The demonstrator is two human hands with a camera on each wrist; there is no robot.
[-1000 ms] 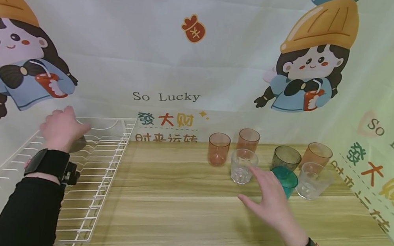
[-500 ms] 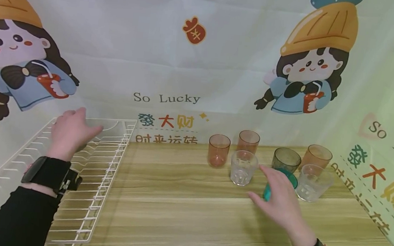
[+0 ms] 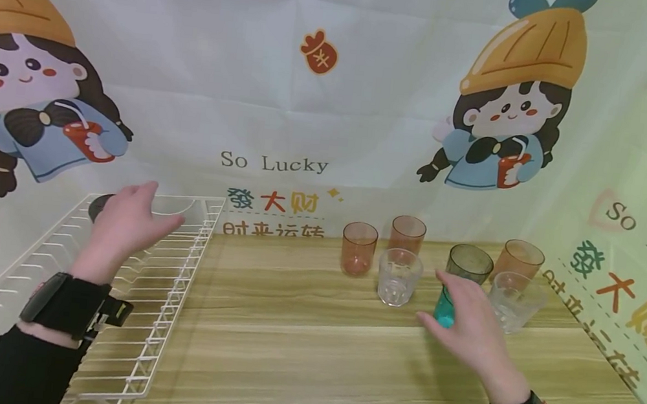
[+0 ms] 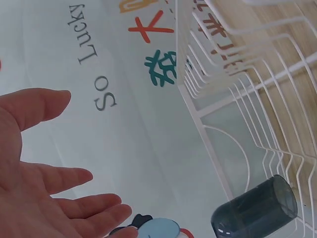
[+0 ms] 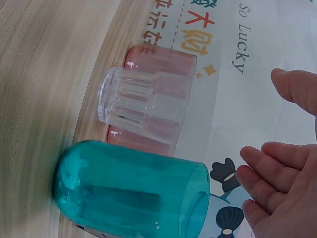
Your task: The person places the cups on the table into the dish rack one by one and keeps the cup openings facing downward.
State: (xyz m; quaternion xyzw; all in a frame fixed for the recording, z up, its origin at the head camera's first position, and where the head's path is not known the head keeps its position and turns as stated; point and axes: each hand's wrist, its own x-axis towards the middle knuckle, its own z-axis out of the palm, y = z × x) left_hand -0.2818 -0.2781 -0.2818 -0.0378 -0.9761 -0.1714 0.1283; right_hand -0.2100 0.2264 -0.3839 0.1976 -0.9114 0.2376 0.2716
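My left hand [image 3: 124,228] hovers over the white wire rack [image 3: 215,200], thumb spread from the straight fingers and nothing held. Behind it in the rack's back left corner is a dark grey glass [image 3: 99,208]; the left wrist view shows that same dark glass [image 4: 255,210] apart from the fingers, among the wires. My right hand [image 3: 472,327] is held before a teal glass [image 3: 445,310], overlapping it in the head view. In the right wrist view the teal glass [image 5: 131,183] stands on the table, with the loosely spread fingers beyond its rim, holding nothing.
Left of the right hand stand a clear tumbler [image 3: 398,279] and two pink glasses, one [image 3: 358,251] farther left. A smoky olive glass [image 3: 470,260], another pink glass [image 3: 522,255] and a clear glass [image 3: 518,305] cluster around the teal one. A printed cloth [image 3: 284,126] hangs behind.
My left hand has moved right, away from the dark glass, which now shows in the rack's corner. My right hand has shifted slightly right, now covering more of the teal glass.
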